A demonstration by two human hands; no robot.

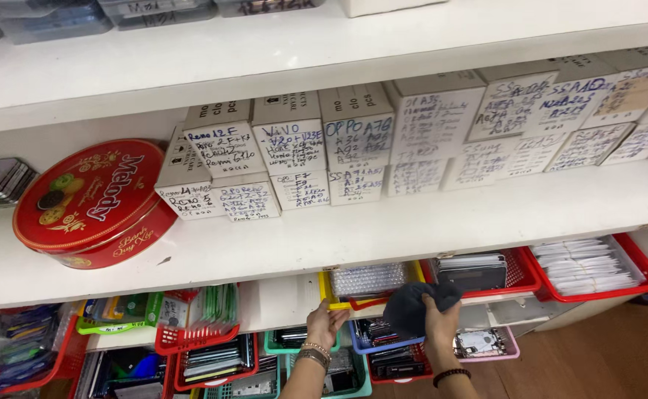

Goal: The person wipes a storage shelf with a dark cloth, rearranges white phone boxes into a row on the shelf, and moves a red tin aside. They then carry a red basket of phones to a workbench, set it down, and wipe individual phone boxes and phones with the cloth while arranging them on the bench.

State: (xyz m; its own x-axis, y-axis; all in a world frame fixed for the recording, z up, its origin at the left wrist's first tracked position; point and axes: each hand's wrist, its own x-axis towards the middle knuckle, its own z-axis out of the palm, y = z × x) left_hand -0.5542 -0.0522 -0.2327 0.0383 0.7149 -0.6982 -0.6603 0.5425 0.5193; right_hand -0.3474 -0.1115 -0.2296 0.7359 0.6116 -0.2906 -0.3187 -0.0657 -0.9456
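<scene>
The right hand [442, 319] was closed around a crumpled dark grey cloth [416, 307], soft and light, best bunched in the fist. Just beside it, the left hand [326, 325] pinched the front rim of a shallow yellow plastic tray [329, 294], stiff and probably light, on the lower shelf directly above both hands.

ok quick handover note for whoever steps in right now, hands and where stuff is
Left hand: grips the front rim of the yellow plastic basket under the white shelf.
Right hand: holds a crumpled dark cloth against the front edge of that basket.
Basket sits in its row beside the red plastic basket; which parts have been wiped cannot be told.
</scene>
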